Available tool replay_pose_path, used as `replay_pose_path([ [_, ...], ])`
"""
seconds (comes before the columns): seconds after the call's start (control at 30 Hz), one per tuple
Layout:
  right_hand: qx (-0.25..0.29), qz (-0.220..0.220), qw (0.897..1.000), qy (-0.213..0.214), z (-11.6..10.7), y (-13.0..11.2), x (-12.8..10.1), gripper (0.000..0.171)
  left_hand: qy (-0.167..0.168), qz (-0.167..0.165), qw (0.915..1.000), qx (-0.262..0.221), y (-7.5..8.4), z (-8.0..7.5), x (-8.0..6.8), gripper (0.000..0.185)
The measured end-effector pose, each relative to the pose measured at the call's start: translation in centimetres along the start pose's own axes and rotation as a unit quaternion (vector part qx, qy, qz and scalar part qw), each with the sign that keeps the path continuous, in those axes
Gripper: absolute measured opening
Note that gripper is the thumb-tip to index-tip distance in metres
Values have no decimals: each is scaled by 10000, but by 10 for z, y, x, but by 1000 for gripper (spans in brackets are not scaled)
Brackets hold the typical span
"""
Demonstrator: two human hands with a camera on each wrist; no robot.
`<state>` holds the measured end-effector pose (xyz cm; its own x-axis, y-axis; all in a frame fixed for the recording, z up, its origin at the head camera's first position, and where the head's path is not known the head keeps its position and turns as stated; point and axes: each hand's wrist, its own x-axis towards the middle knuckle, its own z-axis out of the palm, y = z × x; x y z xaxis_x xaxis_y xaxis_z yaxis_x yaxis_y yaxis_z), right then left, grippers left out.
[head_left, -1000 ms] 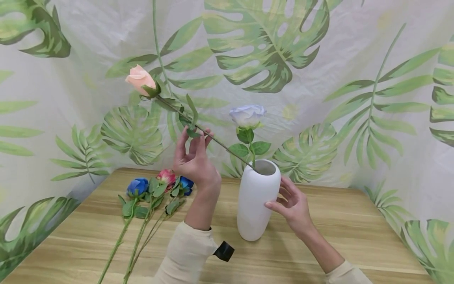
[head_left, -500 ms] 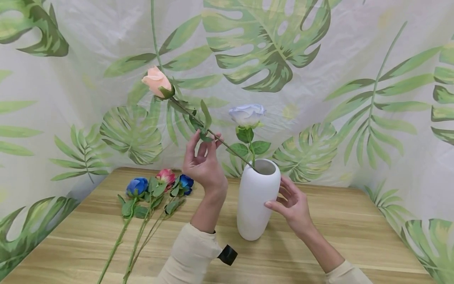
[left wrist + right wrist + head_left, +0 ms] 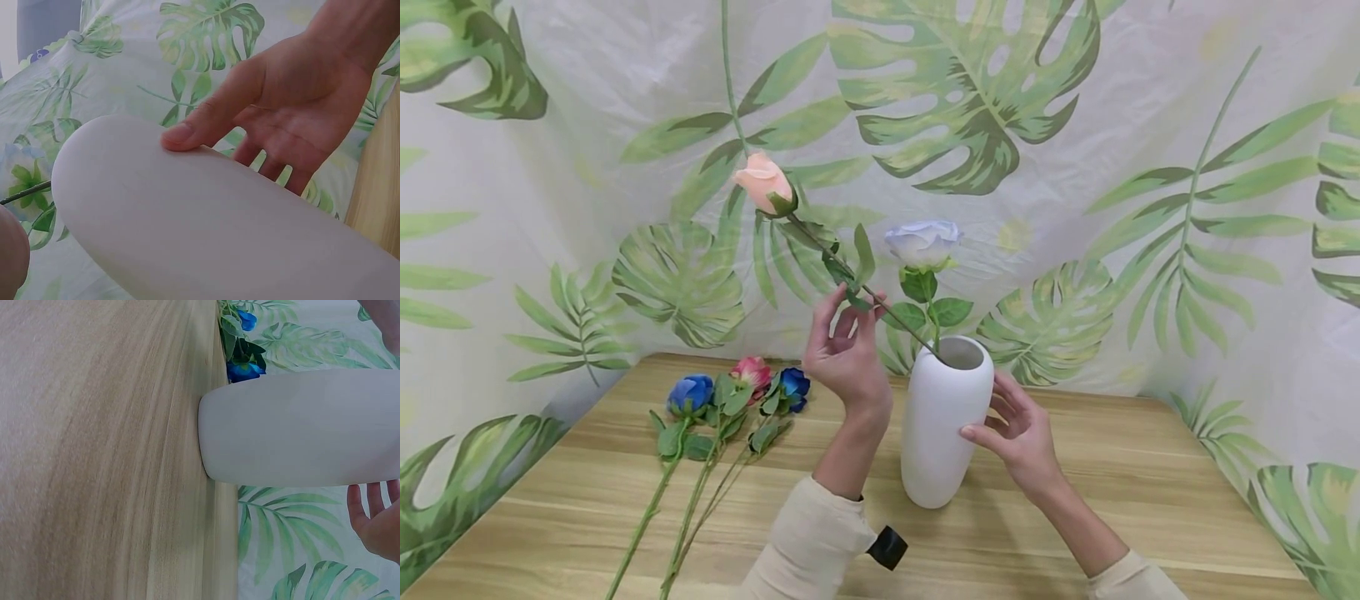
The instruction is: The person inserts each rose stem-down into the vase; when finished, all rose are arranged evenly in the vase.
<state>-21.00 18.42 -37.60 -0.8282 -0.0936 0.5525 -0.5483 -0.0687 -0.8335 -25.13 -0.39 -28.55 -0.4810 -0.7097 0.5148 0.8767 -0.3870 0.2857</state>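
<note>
Feeding the peach rose (image 3: 763, 183), pinched at its stem by the left hand (image 3: 844, 358), into the white vase (image 3: 942, 425) on the table (image 3: 1150, 492) is best done slowly (right hand (image 3: 1018, 433), fingers relaxed, steadies the vase wall).

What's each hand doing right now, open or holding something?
Left hand: pinches the peach rose by its stem, whose end is in the vase.
Right hand: open, thumb touching the vase's side.
</note>
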Motion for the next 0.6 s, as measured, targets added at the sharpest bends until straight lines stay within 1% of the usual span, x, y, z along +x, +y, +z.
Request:
replay_pose_path([
  [0.17,-5,23,10000,21,0,0,0,75,-124,-30,9999,58,0,0,-4,28],
  [0.33,-18,43,10000,26,0,-1,0,75,-282,-104,9994,182,-1,1,-10,31],
  [0.5,-38,51,10000,32,0,-1,0,75,-446,-166,9967,658,-2,-1,-18,32],
  [0.6,-51,58,10000,36,0,-1,0,75,-623,-161,9948,786,-4,-3,-22,31],
])
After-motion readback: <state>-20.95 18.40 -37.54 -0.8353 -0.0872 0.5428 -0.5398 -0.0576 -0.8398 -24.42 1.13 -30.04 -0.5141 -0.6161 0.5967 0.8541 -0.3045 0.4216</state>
